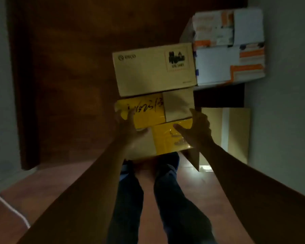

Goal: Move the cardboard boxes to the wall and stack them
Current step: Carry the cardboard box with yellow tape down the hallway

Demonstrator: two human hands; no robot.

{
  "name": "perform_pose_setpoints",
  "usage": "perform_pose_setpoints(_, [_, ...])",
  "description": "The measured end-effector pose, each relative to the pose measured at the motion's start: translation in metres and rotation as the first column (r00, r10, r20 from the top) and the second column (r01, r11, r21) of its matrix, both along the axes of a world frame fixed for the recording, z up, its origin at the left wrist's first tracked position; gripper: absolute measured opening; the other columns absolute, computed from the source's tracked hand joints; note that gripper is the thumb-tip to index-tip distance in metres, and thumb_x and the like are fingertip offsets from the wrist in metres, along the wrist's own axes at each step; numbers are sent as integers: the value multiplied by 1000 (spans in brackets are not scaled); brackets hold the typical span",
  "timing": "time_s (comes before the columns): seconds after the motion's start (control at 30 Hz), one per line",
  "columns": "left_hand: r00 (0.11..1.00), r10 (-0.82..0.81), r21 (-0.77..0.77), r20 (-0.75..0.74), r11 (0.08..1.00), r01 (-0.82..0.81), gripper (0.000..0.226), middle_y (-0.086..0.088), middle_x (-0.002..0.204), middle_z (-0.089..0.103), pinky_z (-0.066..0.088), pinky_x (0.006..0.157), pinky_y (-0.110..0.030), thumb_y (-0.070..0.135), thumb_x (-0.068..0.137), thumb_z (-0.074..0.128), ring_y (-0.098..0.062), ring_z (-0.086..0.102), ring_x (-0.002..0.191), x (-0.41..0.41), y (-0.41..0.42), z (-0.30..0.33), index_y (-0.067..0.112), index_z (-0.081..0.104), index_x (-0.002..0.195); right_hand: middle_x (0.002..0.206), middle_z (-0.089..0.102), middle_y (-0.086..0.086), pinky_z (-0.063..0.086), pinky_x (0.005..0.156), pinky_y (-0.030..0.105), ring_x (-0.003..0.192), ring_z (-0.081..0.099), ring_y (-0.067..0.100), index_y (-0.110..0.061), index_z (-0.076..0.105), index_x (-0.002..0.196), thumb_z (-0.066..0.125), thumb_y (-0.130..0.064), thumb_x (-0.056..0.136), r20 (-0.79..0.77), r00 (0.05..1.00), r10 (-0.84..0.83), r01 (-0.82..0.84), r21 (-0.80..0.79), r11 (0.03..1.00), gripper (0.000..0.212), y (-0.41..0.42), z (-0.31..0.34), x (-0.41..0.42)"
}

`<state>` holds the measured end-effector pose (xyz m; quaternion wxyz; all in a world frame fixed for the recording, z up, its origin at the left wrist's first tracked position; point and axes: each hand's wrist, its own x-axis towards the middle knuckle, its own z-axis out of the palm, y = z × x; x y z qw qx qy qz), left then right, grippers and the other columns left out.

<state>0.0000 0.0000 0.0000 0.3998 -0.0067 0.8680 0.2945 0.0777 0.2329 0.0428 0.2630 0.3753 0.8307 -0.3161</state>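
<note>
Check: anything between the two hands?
Yes. In the head view, the yellow-taped cardboard box fills the stretch between the left hand and the right hand; each hand presses one side of it, fingers spread.

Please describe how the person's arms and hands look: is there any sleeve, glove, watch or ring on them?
Both arms are bare along all that shows, from the frame's lower corners to the wrists; no sleeve is visible. The left hand and the right hand wear no gloves. I see no watch, bracelet or ring, though the picture is dim and blurred, so a thin ring could be missed. The dark blue trousers show below.
</note>
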Motion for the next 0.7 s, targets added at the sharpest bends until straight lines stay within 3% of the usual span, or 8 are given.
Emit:
perform_pose_setpoints(0.07, [995,85,83,-44,993,-81,101,5,143,44,34,110,-31,47,70,82,-12,34,132,1,0,-31,18,28,151,159,18,11,32,111,58,142,26,39,-34,19,152,74,-63,72,-23,997,76,-74,53,996,102,8,-31,-6])
perform_pose_setpoints(0.13, [960,281,202,14,939,-278,100,7,127,62,37,102,-11,24,70,87,-1,51,119,10,-9,-62,18,28,151,158,18,12,35,109,59,141,28,41,-37,15,151,79,-62,65,-31,998,56,-55,43,998,110,19,-67,-3])
perform_pose_setpoints(0.2, [923,382,246,47,891,-382,110,7,103,73,50,97,-26,15,66,88,-8,68,97,22,-16,-80,36,20,151,152,25,8,45,101,59,136,36,38,-46,17,146,85,-59,55,-89,995,-48,40,-92,995,114,23,-92,5])
perform_pose_setpoints(0.3, [901,424,327,90,842,-428,112,-4,132,59,60,84,-37,16,66,88,-20,69,103,27,-21,-82,42,19,150,146,34,1,55,90,54,129,46,30,-53,21,144,92,-56,48,-183,972,-145,103,-222,970,120,31,-109,17])
perform_pose_setpoints(0.37, [890,450,371,80,815,-445,114,-2,140,50,59,84,-30,7,66,88,-18,65,112,24,-14,-74,34,19,153,146,30,-2,56,92,51,130,44,26,-48,21,146,92,-42,56,-213,967,-140,93,-214,972,115,29,-108,18])
perform_pose_setpoints(0.43, [872,486,359,54,806,-471,116,2,145,38,54,83,-13,-3,64,86,4,54,119,23,-1,-68,22,17,154,145,29,0,56,92,50,129,43,24,-42,22,148,91,-30,61,-228,959,-167,118,-213,970,112,25,-106,14])
perform_pose_setpoints(0.5, [856,513,375,71,781,-499,116,10,142,30,50,81,-7,-5,63,86,26,44,110,22,8,-57,19,18,154,144,30,5,55,93,52,127,43,28,-46,21,146,89,-30,63,-196,962,-187,155,-169,973,108,20,-97,10])
perform_pose_setpoints(0.7, [839,512,395,181,744,-539,113,23,126,35,46,72,0,-11,66,83,36,46,91,33,14,2,19,18,155,140,34,11,54,87,59,122,46,37,-56,16,143,88,-42,62,-123,976,-179,166,-107,980,110,25,-25,21])
